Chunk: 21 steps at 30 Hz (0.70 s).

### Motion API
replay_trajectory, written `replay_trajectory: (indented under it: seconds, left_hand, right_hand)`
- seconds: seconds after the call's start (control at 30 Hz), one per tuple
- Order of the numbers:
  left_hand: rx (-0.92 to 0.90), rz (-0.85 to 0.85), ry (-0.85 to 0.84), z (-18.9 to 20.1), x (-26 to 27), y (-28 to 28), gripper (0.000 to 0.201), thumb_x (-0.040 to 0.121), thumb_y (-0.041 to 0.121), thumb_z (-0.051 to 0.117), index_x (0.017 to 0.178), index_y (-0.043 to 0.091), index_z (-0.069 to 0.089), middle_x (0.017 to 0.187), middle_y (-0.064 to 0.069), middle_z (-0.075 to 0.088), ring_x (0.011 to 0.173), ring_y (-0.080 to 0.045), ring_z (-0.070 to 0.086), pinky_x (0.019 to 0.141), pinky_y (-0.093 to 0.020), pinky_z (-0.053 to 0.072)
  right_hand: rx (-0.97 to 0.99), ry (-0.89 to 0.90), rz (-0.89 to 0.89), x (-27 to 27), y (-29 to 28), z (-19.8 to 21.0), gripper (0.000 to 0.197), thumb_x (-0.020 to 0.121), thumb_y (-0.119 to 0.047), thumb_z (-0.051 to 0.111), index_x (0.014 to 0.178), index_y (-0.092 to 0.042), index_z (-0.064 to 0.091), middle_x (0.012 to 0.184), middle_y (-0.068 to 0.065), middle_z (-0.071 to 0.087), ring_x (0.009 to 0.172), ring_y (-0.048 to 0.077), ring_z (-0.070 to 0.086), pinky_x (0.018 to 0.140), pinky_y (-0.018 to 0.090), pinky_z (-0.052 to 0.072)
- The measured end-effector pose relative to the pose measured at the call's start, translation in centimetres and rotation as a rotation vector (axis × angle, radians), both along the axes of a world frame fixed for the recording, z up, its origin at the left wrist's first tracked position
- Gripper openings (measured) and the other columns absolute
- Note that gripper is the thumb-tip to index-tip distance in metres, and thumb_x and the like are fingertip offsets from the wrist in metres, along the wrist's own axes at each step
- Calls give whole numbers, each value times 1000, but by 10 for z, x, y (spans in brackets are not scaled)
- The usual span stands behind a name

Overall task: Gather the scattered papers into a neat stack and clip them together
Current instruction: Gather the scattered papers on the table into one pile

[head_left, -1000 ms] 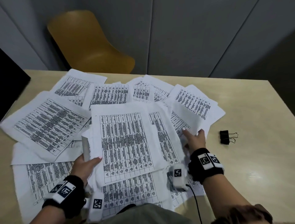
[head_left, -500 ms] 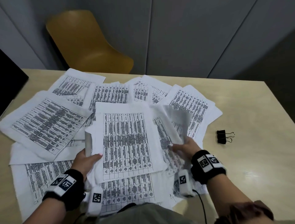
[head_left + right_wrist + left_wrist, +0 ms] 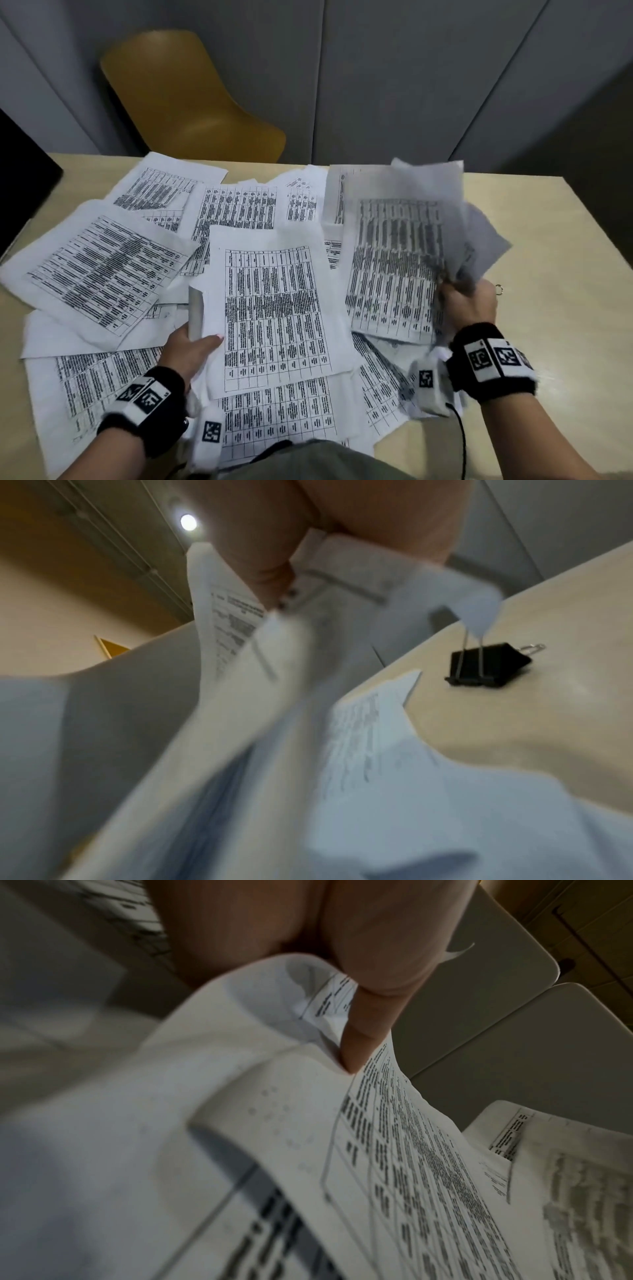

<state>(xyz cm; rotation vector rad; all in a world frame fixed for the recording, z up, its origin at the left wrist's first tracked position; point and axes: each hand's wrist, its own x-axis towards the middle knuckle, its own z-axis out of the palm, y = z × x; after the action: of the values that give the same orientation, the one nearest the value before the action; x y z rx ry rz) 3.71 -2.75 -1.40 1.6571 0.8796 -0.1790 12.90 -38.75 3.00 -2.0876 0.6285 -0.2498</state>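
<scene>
Printed sheets with black tables lie scattered over the table [image 3: 565,246]. My left hand [image 3: 191,346] holds the left edge of a small stack of papers [image 3: 274,308], thumb on top, near the front middle. In the left wrist view a finger [image 3: 363,1031] lies between curled sheets [image 3: 394,1150]. My right hand [image 3: 466,301] grips several blurred sheets [image 3: 397,260] by their right edge and holds them lifted above the table. The black binder clip [image 3: 486,665] lies on the table just right of that hand; in the head view only its wire loop [image 3: 499,289] shows past the hand.
More printed sheets [image 3: 99,270] spread over the left and far parts of the table. A yellow chair [image 3: 191,102] stands behind the far edge. A black object [image 3: 24,178] sits at the far left. Bare tabletop lies to the right.
My right hand has gathered the sheets on the right side and lifted them up off the table. My left hand has kept its hold on the middle stack.
</scene>
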Motion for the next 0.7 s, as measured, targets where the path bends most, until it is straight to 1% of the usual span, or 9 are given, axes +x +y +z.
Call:
replay_trajectory:
  seconds: [0.07,0.13,0.2,0.23,0.3,0.43,0.53,0.63,0.7]
  left_hand:
    - [-6,-5,2,-2,-1,1,21,84,10,62,100,12,50,83,-4,56,86,-28,52,84,-37,38]
    - [-6,-13,6,-3,-1,2,23,84,12,63,101,15,48,84,-3,56,90,-29,52,85,-37,38]
    - [-9,-16,11,-5,-1,3,25,83,13,63,101,18,47,84,-2,55,92,-29,51,85,-38,37]
    - [-11,-18,9,-6,-1,3,25,83,14,63,100,19,46,83,-1,54,92,-29,51,85,-38,37]
    - [-7,-30,5,-7,0,3,25,83,15,63,99,19,44,82,-2,53,92,-30,51,84,-39,37]
    - [11,-42,-12,-9,-1,4,22,84,14,61,97,19,44,79,-1,51,84,-27,51,80,-36,37]
    - [38,-58,-12,-13,0,7,23,83,14,62,98,18,45,81,-2,53,91,-31,53,82,-36,39]
    - [37,-60,-17,-16,1,7,23,84,15,62,97,17,43,80,-1,50,91,-30,51,81,-36,38]
    - [33,-59,-27,-16,1,7,24,83,15,62,97,18,43,78,0,49,90,-30,50,80,-36,37]
  right_hand:
    - [48,-115,-88,2,2,11,18,79,-2,65,88,13,62,78,16,57,75,22,51,64,35,38]
    - [99,-216,-157,5,9,25,17,79,-5,66,86,10,63,80,12,58,75,16,50,65,32,39]
    - [214,-331,-200,9,18,38,4,79,-5,67,78,-4,63,81,3,62,67,3,58,62,21,46]
    - [291,-384,-218,11,23,44,14,79,-4,66,72,-13,59,79,-3,61,60,-10,57,59,12,47]
    - [413,-459,-222,14,32,56,30,81,-1,64,67,-22,48,73,-10,55,49,-18,53,52,2,44]
    - [532,-459,-309,15,51,66,38,83,-6,63,68,-23,33,73,-5,47,53,-8,48,44,1,38]
    - [601,-429,-367,13,60,59,33,84,-13,63,76,-24,33,94,1,46,71,2,46,43,-4,35]
    - [650,-396,-422,17,71,58,30,83,-13,64,78,-25,36,114,14,52,98,21,57,64,4,48]
    - [673,-381,-450,21,79,62,28,83,-10,63,79,-22,39,119,19,52,101,22,54,68,13,49]
